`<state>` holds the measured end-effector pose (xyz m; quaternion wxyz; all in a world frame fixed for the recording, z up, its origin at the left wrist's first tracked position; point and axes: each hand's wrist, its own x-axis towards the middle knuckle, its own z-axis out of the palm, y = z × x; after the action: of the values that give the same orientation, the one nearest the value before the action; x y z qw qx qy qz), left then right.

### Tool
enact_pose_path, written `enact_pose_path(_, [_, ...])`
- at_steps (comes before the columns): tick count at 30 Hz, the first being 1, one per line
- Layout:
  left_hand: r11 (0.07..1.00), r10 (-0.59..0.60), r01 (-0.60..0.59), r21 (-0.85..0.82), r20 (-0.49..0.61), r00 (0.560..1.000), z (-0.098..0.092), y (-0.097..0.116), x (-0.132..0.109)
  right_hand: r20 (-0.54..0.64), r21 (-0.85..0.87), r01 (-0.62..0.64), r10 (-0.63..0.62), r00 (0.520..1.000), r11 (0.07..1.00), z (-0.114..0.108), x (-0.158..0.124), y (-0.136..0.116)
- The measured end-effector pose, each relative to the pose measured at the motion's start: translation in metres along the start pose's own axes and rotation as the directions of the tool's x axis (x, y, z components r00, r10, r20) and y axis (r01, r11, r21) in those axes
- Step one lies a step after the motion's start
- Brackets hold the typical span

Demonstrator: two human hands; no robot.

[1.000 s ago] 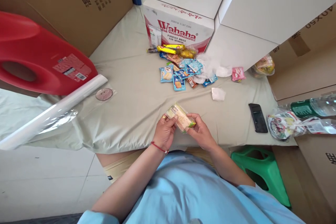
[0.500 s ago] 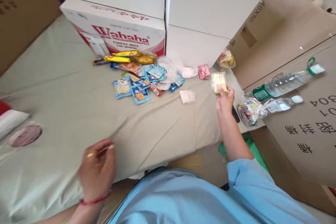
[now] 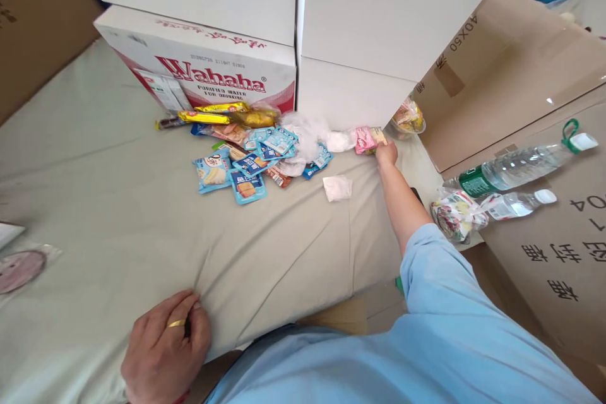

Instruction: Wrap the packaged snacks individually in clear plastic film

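At the far right part of the cloth-covered table, my right hand [image 3: 387,154] is closed on a small cream-yellow snack packet [image 3: 378,135]. That packet sits right against a pink packet [image 3: 364,140], partly covered by my fingers. To their left lies a white packet [image 3: 339,141], and a second white packet [image 3: 338,189] rests nearer to me. My left hand [image 3: 168,344], with a gold ring, rests at the table's near edge, its fingers curled in and nothing visible in them. Blue snack packets [image 3: 249,185] are heaped beyond it, beside crumpled clear plastic [image 3: 303,136].
A Wahaba-style water carton [image 3: 208,72] and white panels [image 3: 355,85] stand behind the snacks. Yellow-wrapped bars [image 3: 203,117] lie before the carton. At right are a plastic tub [image 3: 408,118], a large bottle [image 3: 516,161], a small bottle [image 3: 521,205] and brown cardboard [image 3: 534,252].
My right hand has moved away from me and slightly left, bringing the cream-yellow packet against the pink one. My left hand has come down toward the table edge, fingers more curled.
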<state>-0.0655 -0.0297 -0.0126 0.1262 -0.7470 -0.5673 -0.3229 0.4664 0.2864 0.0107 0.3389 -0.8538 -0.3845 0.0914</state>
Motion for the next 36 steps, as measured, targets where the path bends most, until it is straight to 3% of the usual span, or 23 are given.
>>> enact_pose_path(2, [1.0, 0.005, -0.005, -0.003, -0.008, 1.0, -0.001, 0.0, 0.0, -0.013, -0.121, -0.043, 0.042, 0.999, 0.992, -0.001, -0.001, 0.0])
enact_pose_path(8, [1.0, -0.019, 0.019, -0.014, -0.006, 1.0, 0.0, 0.001, -0.002, 0.037, -0.208, -0.041, 0.049, 0.998, 0.977, -0.027, -0.014, -0.013])
enact_pose_path(10, [0.998, -0.056, 0.056, -0.034, -0.007, 0.998, 0.002, 0.002, -0.003, 0.003, -0.22, 0.0, 0.001, 1.0, 0.976, -0.038, -0.03, -0.02])
enact_pose_path(12, [0.995, -0.087, 0.087, -0.046, -0.006, 0.996, 0.003, 0.002, -0.005, -0.033, -0.199, 0.129, -0.139, 0.99, 0.971, -0.047, -0.056, -0.025])
enact_pose_path(14, [0.994, -0.097, 0.097, -0.05, -0.001, 0.995, 0.004, 0.003, -0.007, 0.043, -0.126, 0.335, -0.332, 0.942, 0.934, -0.053, -0.09, -0.028])
enact_pose_path(16, [0.993, -0.101, 0.101, -0.062, 0.002, 0.995, 0.004, 0.003, -0.008, 0.246, -0.015, 0.497, -0.479, 0.843, 0.867, -0.054, -0.126, -0.027])
enact_pose_path(18, [0.988, -0.117, 0.116, -0.099, -0.007, 0.993, 0.004, 0.003, -0.008, 0.43, 0.051, 0.512, -0.482, 0.764, 0.857, -0.054, -0.158, -0.024])
enact_pose_path(19, [0.982, -0.136, 0.134, -0.136, -0.009, 0.991, 0.002, 0.003, -0.008, 0.479, 0.051, 0.495, -0.456, 0.75, 0.867, -0.053, -0.171, -0.022])
enact_pose_path(21, [0.947, -0.218, 0.21, -0.242, -0.004, 0.976, -0.002, 0.006, -0.006, 0.471, 0.086, 0.397, -0.389, 0.792, 0.914, -0.052, -0.193, -0.02])
enact_pose_path(23, [0.867, -0.344, 0.336, -0.367, 0.047, 0.938, -0.009, 0.014, -0.004, 0.407, 0.304, 0.185, -0.303, 0.862, 0.934, -0.051, -0.216, -0.02])
enact_pose_path(25, [0.743, -0.442, 0.461, -0.485, 0.162, 0.882, -0.016, 0.03, 0.002, 0.453, 0.6, -0.127, -0.204, 0.868, 0.79, -0.05, -0.248, -0.023])
enact_pose_path(26, [0.674, -0.452, 0.505, -0.54, 0.239, 0.859, -0.019, 0.039, 0.006, 0.523, 0.682, -0.288, -0.173, 0.835, 0.672, -0.048, -0.267, -0.026])
enact_pose_path(28, [0.519, -0.426, 0.566, -0.64, 0.38, 0.821, -0.019, 0.059, 0.019, 0.683, 0.677, -0.527, -0.172, 0.71, 0.514, -0.045, -0.312, -0.033])
enact_pose_path(30, [0.404, -0.381, 0.568, -0.717, 0.433, 0.817, -0.013, 0.075, 0.032, 0.808, 0.569, -0.67, -0.174, 0.563, 0.476, -0.044, -0.354, -0.042])
enact_pose_path(32, [0.397, -0.327, 0.535, -0.745, 0.43, 0.841, -0.004, 0.083, 0.043, 0.888, 0.453, -0.742, -0.17, 0.428, 0.494, -0.044, -0.383, -0.049])
enact_pose_path(34, [0.408, -0.307, 0.553, -0.727, 0.461, 0.833, 0.004, 0.08, 0.048, 0.918, 0.393, -0.769, -0.16, 0.364, 0.504, -0.048, -0.392, -0.054])
enact_pose_path(36, [0.368, -0.365, 0.637, -0.678, 0.524, 0.769, 0.008, 0.07, 0.048, 0.913, 0.402, -0.777, -0.143, 0.382, 0.485, -0.053, -0.383, -0.054])
